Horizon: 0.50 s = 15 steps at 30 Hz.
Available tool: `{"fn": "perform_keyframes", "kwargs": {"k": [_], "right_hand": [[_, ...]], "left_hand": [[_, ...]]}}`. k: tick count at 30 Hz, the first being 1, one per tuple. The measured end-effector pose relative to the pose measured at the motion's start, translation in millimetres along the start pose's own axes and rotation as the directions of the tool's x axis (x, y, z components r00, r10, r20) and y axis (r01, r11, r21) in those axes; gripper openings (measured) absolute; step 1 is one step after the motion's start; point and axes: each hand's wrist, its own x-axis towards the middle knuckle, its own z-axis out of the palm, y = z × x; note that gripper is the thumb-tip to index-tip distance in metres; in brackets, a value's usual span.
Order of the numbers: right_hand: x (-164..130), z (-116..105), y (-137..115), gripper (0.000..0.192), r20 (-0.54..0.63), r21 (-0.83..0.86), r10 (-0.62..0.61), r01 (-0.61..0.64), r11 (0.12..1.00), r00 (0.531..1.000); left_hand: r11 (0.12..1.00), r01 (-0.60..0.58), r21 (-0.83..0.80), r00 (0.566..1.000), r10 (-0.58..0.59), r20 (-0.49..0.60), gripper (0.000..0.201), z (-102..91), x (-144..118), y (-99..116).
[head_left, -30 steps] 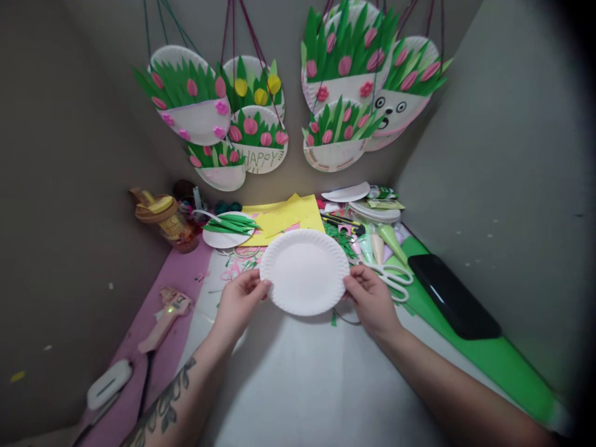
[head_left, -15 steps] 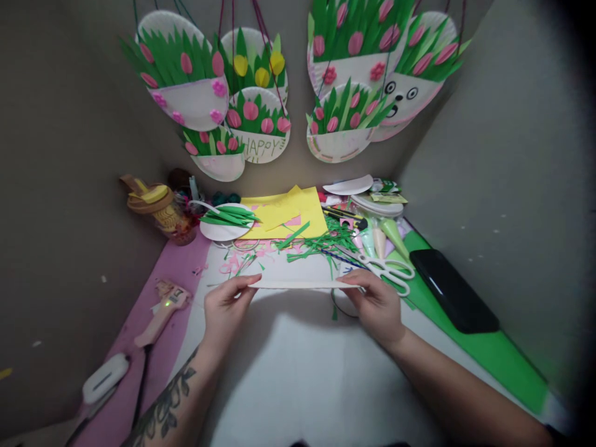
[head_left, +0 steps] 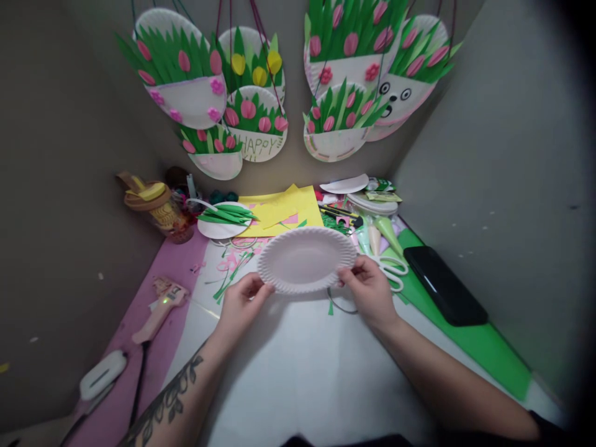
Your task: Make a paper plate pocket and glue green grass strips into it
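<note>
1. Two hands are what we bring to one paper plate (head_left: 305,257), held just above the white table (head_left: 298,372). Starting at the far left, a white oval device (head_left: 102,374) lies on the pink sheet (head_left: 172,273), with a pink glue gun (head_left: 161,308) just beyond it, its small light glowing green.
2. Our left forearm, tattooed with a dark leafy pattern, angles up from the lower left. The left hand (head_left: 242,305) is turned palm inward, and its fingers (head_left: 259,286) pinch the plate's near left rim, thumb on top.
3. The plate is round and white, with a fluted, crimped rim and a smooth shallow well. It tilts so that we look into the well, the far edge raised.
4. Our right hand (head_left: 371,295) mirrors the left: wrist bent, fingers (head_left: 354,271) curled and pinching the near right rim.
5. Behind the plate lie yellow paper (head_left: 284,211), thin green paper strips (head_left: 223,215) piled on another plate, and pink scraps.
6. To the right, white-handled scissors (head_left: 393,273) rest just beside the right hand, then a glossy black phone (head_left: 442,285) on a green sheet (head_left: 493,347).
7. On the wall above hang paper-plate baskets (head_left: 186,81) with pointed green blades and pink oval blooms.
</note>
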Motion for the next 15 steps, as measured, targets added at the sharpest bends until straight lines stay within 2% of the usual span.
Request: {"fn": "perform_keyframes", "kwargs": {"k": [2,6,11,13,15], "right_hand": [[2,1,1,0.021,0.045,0.052,0.062,-0.064,0.997,0.997],[2,0,1,0.02,0.053,0.061,0.117,-0.12,0.991,0.992],[-1,3,2,0.021,0.025,0.122,0.162,-0.164,0.979,0.986],[-2,5,4,0.02,0.043,0.142,0.168,-0.173,0.975,0.985],[-2,6,5,0.02,0.046,0.133,0.172,-0.177,0.975,0.984]], "left_hand": [[0.998,0.064,-0.015,0.996,-0.063,0.061,0.025,1.1,0,-1],[0.999,0.022,0.049,0.999,-0.023,0.026,0.023,3.4,-1,2],[0.993,0.094,-0.07,0.993,-0.088,0.083,0.022,13.4,-5,1],[0.997,0.079,-0.025,0.992,-0.076,0.097,0.023,13.4,-5,0],[0.996,0.002,0.094,0.997,-0.01,0.083,0.023,10.1,-4,-1]]}}
